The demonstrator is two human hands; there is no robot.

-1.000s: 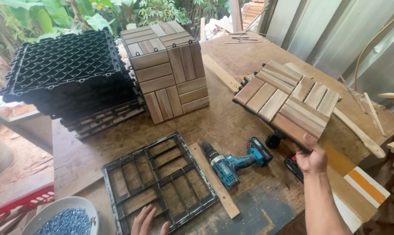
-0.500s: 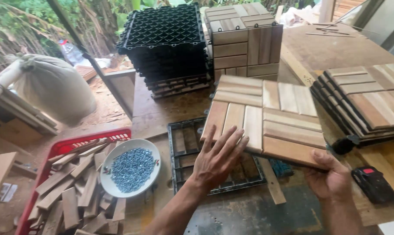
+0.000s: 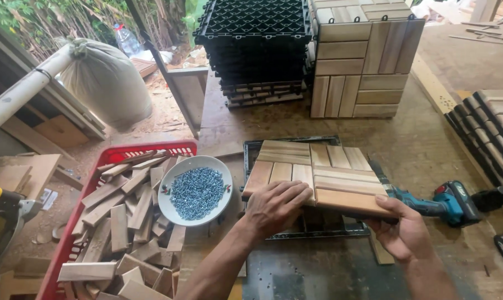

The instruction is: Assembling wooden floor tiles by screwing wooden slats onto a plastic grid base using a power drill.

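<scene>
holding a square wooden deck tile [image 3: 318,175] flat over a black plastic grid frame [image 3: 296,141] on the workbench [image 3: 429,150], slats up. left hand [image 3: 276,208] spread palm-down on the tile's near left part, fingers [image 3: 296,191] splayed across the slats, pressing rather than gripping. right hand [image 3: 401,230] clasped on the near right corner, thumb on top, fingers curled beneath. just right of the tile, lying on the bench: a teal cordless drill [image 3: 440,203]. to the left, touching the bench edge, a white bowl of silver screws [image 3: 196,191] resting on a red crate [image 3: 168,149] full of short wood offcuts [image 3: 123,222]. farther back, a stack of black grid bases [image 3: 257,44] beside a stack of finished wooden tiles [image 3: 362,61]. more tiles leaning in a row [image 3: 490,128] at far right
</scene>
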